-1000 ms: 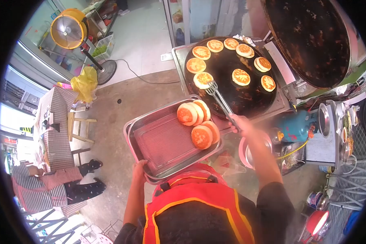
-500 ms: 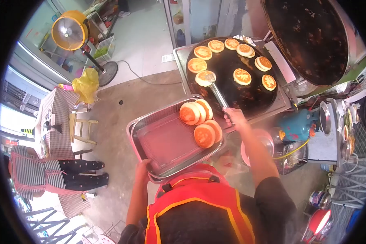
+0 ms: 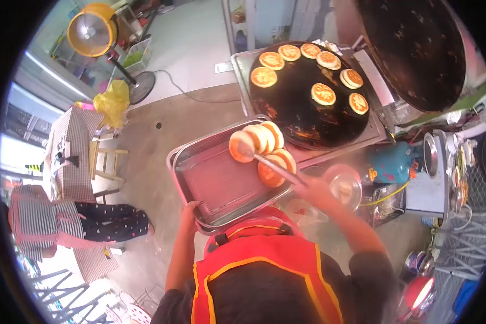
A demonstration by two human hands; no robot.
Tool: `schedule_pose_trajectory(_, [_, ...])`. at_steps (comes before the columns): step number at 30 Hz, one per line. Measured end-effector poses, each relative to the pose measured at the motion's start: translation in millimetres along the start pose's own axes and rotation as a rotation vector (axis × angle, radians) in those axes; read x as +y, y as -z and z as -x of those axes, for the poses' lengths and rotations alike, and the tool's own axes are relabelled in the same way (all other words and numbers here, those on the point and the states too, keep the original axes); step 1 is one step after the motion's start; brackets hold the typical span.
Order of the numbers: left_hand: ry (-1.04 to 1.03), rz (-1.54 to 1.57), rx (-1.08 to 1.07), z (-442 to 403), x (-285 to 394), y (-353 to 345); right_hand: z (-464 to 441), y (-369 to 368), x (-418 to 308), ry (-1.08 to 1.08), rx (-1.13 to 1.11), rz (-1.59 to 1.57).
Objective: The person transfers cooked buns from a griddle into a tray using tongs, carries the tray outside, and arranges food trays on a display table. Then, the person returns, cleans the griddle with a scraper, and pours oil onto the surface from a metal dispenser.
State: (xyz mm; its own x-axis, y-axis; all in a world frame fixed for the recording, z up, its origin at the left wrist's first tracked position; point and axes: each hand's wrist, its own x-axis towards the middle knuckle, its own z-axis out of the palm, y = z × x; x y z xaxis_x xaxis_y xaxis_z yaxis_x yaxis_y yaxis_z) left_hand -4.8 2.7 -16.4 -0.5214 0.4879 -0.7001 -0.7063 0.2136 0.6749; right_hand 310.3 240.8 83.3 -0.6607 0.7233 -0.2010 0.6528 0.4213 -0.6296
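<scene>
My left hand [image 3: 189, 215] grips the near left corner of a metal tray [image 3: 210, 186] with a wire mesh bottom. Several round browned flatbreads [image 3: 270, 171] lean together in the tray's right part. Closed around the handle of metal tongs [image 3: 278, 168], my right hand [image 3: 314, 193] is just beyond the tray's right edge. The tips of the tongs are at a flatbread [image 3: 238, 152] on the left end of the row; whether it touches the tray is unclear. Behind the tray, a round black griddle [image 3: 291, 110] carries several more flatbreads [image 3: 323, 94].
The griddle's raised lid [image 3: 416, 54] stands at the back right. To the right are a blue gas cylinder [image 3: 390, 164] and a pink-rimmed basin [image 3: 356, 178]. A yellow fan [image 3: 92, 31] stands back left. Another person [image 3: 54, 216] is at the left, beside a checkered table [image 3: 75, 162].
The tongs in my right hand have brought the flatbread from the griddle's near left edge over to the tray. My left hand still holds the tray.
</scene>
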Motion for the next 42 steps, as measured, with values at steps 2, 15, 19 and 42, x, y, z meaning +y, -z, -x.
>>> schedule_pose_trajectory(2, [0.050, 0.038, -0.095, -2, -1, 2, 5, 6, 8, -0.051, 0.028, 0.011])
schedule_pose_trajectory(15, [-0.013, 0.003, -0.004, 21, 8, -15, -68, 57, 141, -0.658, 0.357, -1.210])
schedule_pose_trajectory(19, [-0.021, 0.024, -0.009, 23, 7, -18, -104, 48, 148, -0.668, 0.428, -1.229])
schedule_pose_trajectory(42, [-0.042, -0.028, 0.062, 19, 2, -11, -36, 69, 135, -0.130, 0.358, -0.019])
